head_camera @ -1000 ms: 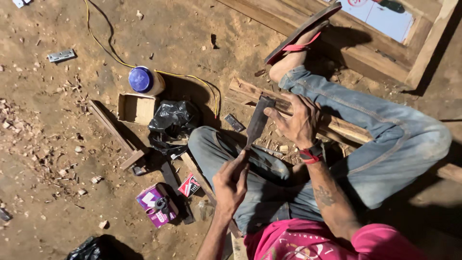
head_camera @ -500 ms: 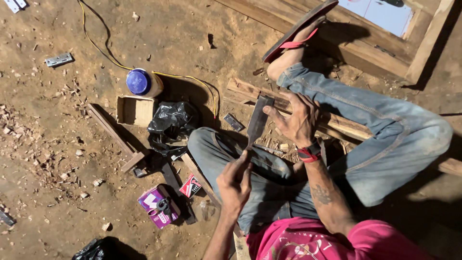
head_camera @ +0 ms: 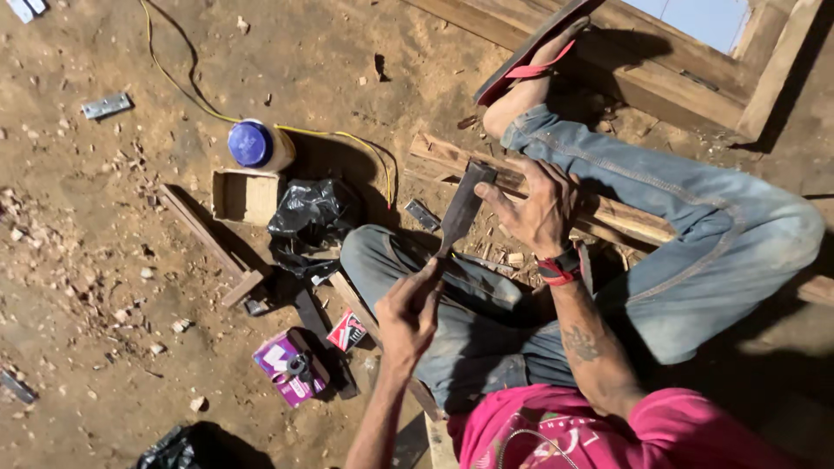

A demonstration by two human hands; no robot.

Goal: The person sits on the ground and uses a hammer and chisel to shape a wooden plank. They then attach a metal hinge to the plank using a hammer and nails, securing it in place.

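With my left hand (head_camera: 408, 313) closed on the chisel (head_camera: 460, 208) handle over my knee and my right hand (head_camera: 539, 208) pinching the blade near the plank (head_camera: 625, 217), I'd keep fingers (head_camera: 499, 198) clear of the edge.

There is one view only, from a camera worn on the person's head, looking steeply down at close range over the pink shirt (head_camera: 556, 434) and bent knees. It faces the dirt floor (head_camera: 104, 226) ahead, reaching as far as the wooden frame (head_camera: 695, 78) beyond the raised foot.
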